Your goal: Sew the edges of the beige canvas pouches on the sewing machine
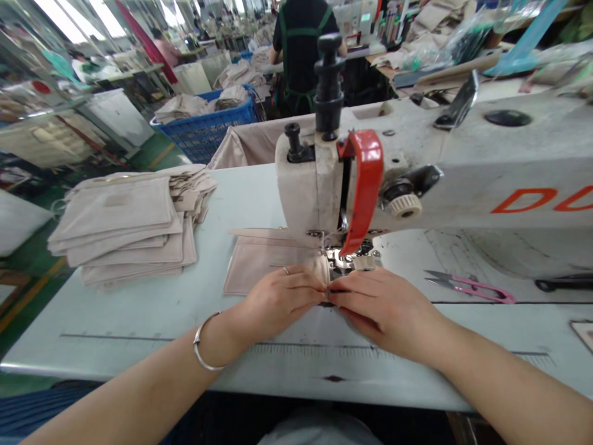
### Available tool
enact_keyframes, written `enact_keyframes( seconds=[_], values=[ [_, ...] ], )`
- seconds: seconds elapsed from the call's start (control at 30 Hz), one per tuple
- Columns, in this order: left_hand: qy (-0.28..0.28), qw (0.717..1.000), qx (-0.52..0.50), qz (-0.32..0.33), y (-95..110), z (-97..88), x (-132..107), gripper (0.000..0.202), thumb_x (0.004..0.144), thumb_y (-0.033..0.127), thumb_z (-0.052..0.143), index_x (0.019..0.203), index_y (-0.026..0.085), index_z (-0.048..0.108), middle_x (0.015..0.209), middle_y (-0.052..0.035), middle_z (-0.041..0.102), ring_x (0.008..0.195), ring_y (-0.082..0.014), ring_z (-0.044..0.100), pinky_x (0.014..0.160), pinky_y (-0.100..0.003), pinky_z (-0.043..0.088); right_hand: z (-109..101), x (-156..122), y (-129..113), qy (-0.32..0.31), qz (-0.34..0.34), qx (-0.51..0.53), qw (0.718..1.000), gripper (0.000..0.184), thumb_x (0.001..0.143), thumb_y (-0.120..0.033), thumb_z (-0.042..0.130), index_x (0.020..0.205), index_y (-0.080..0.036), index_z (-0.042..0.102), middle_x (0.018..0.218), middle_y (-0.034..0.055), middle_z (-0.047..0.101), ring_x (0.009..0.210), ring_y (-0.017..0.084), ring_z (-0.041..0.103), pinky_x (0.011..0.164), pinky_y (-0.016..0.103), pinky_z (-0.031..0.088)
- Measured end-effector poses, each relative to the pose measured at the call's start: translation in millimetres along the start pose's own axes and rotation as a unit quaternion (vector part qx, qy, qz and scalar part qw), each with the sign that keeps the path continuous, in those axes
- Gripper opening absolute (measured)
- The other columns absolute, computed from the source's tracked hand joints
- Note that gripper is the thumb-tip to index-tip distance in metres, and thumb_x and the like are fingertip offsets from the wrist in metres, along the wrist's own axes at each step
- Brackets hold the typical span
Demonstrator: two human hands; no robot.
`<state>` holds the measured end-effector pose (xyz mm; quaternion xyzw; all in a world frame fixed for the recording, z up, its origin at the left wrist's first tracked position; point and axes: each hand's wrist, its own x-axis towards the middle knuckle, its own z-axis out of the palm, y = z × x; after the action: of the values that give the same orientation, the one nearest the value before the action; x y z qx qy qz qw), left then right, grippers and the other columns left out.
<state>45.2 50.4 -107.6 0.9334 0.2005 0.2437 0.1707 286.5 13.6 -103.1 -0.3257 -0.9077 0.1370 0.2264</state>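
A beige fabric pouch (259,262) lies flat on the pale worktable (162,309), its right edge under the presser foot (345,259) of a white sewing machine (463,167) with a red guard (365,185). My left hand (278,300), with a ring and a silver bangle, pinches the pouch's edge just in front of the needle. My right hand (384,309) meets it fingertip to fingertip and grips the same edge from the right. The fabric under my fingers is mostly hidden.
A stack of several beige pouches (125,225) sits at the table's left. Pink thread snips (467,285) lie to the right, black scissors (563,283) farther right. Behind stand a blue basket of fabric (208,127) and a person in black (303,49).
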Motion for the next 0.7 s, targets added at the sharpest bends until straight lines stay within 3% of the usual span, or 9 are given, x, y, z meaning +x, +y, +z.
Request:
enact_keyframes(
  seconds=[0.2, 0.4, 0.7],
  values=[
    [-0.004, 1.000, 0.015, 0.014, -7.2, -2.6, 5.1, 0.019, 0.095, 0.009, 0.052, 0.108, 0.016, 0.064, 0.109, -0.0033, 0.069, 0.104, -0.0132, 0.063, 0.097, -0.028, 0.052, 4.7, 1.6, -0.5, 0.011, 0.020, -0.030, 0.999, 0.027, 0.092, -0.016, 0.052, 0.117, -0.019, 0.061, 0.117, 0.0058, 0.066, 0.100, 0.022, 0.061, 0.082, 0.040, 0.049],
    [0.007, 0.999, 0.048, 0.008, -19.6, -4.6, 12.2, 0.020, 0.096, 0.013, 0.050, 0.109, 0.016, 0.065, 0.111, -0.0032, 0.070, 0.103, -0.0143, 0.065, 0.095, -0.028, 0.054, 8.4, 4.7, 1.6, 0.017, 0.053, -0.057, 0.997, 0.033, 0.091, -0.017, 0.051, 0.123, -0.018, 0.059, 0.125, 0.0069, 0.062, 0.110, 0.025, 0.057, 0.093, 0.043, 0.048],
    [0.036, 0.995, 0.082, 0.039, -42.3, -3.4, 20.9, 0.021, 0.094, 0.012, 0.050, 0.107, 0.018, 0.066, 0.105, -0.0047, 0.071, 0.103, -0.0160, 0.065, 0.095, -0.031, 0.054, 12.9, 10.7, 3.4, -0.001, 0.127, -0.100, 0.987, 0.033, 0.092, -0.021, 0.049, 0.122, -0.013, 0.060, 0.104, 0.0118, 0.064, 0.094, 0.029, 0.059, 0.081, 0.045, 0.053]
  ],
)
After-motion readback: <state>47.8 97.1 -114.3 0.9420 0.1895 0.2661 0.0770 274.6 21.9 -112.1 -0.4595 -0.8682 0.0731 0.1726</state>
